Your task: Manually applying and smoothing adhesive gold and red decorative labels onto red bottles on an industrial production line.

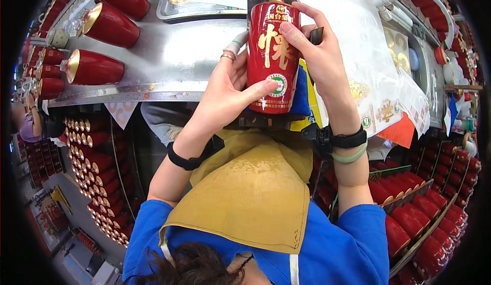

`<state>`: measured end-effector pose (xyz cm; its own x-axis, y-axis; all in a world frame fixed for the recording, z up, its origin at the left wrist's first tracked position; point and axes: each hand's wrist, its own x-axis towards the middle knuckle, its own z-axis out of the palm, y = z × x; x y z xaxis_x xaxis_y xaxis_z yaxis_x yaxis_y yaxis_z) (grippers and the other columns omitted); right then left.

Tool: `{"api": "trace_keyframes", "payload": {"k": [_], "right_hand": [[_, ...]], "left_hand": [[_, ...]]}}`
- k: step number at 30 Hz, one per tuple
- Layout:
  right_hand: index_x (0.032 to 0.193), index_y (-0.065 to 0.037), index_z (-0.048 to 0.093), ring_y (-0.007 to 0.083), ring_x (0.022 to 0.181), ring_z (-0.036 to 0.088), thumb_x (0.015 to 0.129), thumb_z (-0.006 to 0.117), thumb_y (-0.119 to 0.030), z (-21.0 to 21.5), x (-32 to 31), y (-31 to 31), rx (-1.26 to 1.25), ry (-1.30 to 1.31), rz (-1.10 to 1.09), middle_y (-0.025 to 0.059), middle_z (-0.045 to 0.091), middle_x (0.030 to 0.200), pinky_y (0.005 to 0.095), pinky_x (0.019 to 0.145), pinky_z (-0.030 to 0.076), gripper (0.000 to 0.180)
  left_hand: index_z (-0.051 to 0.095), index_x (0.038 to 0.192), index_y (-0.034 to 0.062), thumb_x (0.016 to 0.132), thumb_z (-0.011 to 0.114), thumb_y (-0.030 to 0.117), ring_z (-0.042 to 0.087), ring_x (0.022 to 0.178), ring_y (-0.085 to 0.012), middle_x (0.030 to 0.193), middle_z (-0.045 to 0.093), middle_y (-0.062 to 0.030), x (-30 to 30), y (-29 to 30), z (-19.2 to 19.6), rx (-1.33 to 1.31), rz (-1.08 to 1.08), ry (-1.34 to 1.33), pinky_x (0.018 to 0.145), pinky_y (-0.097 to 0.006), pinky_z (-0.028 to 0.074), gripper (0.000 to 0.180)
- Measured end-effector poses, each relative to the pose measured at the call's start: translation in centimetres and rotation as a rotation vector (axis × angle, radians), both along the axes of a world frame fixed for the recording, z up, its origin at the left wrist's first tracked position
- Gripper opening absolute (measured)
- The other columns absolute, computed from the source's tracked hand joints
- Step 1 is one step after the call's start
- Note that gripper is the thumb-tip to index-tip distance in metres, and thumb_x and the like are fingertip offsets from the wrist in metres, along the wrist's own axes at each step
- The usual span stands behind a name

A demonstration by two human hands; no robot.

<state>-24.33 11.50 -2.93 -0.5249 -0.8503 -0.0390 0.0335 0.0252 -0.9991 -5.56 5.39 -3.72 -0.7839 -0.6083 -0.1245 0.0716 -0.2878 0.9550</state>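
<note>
A red bottle (pixel 273 60) with gold characters lies in front of me, its clear neck pointing away, and both my hands are on it. My left hand (pixel 217 90) wraps its left side, the thumb on a round green-and-white sticker (pixel 276 85) near the bottle's base. Two fingers of that hand wear pale coverings, and one has a ring. On the right side, my right hand (pixel 325 55) grips the upper part, thumb on the front and forefinger by the shoulder. A small dark piece (pixel 316 36) shows by its fingers; I cannot make out what it is.
Several red bottles with gold collars (pixel 97 67) lie at the left of the metal table (pixel 169 55). A tray (pixel 204 11) stands at the back. Clear sheeting (pixel 353 34) with gold decals covers the right side. Racks of red bottles (pixel 409 218) flank me; another person (pixel 31 124) is far left.
</note>
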Motion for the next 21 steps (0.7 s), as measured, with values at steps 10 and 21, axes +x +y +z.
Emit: {"api": "trace_keyframes", "payload": {"k": [10, 21], "right_hand": [[0.144, -0.002, 0.053, 0.008, 0.078, 0.061, 0.093, 0.08, -0.024, -0.2, 0.1, 0.2, -0.008, -0.015, -0.001, 0.0021, 0.061, 0.088, 0.0223, 0.067, 0.051, 0.061], [0.124, 0.001, 0.064, 0.012, 0.102, 0.061, 0.101, 0.062, -0.003, 2.3, 4.0, 9.0, -0.006, 0.179, -0.065, 0.0071, 0.067, 0.111, 0.0247, 0.09, 0.047, 0.023]], "left_hand": [[0.015, 0.161, -0.0039, 0.087, 0.083, 0.007, 0.05, 0.139, -0.0245, 0.151, 0.047, -0.0214, 0.0, 0.3, 0.1, 0.01, 0.012, 0.005, 0.118, -0.04, 0.041, 0.101], [0.01, 0.16, -0.0058, 0.086, 0.086, 0.011, 0.042, 0.145, -0.0272, 0.158, 0.034, -0.0246, 0.3, 0.6, -0.1, -0.01, -0.012, 0.04, 0.122, -0.043, 0.037, 0.107]]}}
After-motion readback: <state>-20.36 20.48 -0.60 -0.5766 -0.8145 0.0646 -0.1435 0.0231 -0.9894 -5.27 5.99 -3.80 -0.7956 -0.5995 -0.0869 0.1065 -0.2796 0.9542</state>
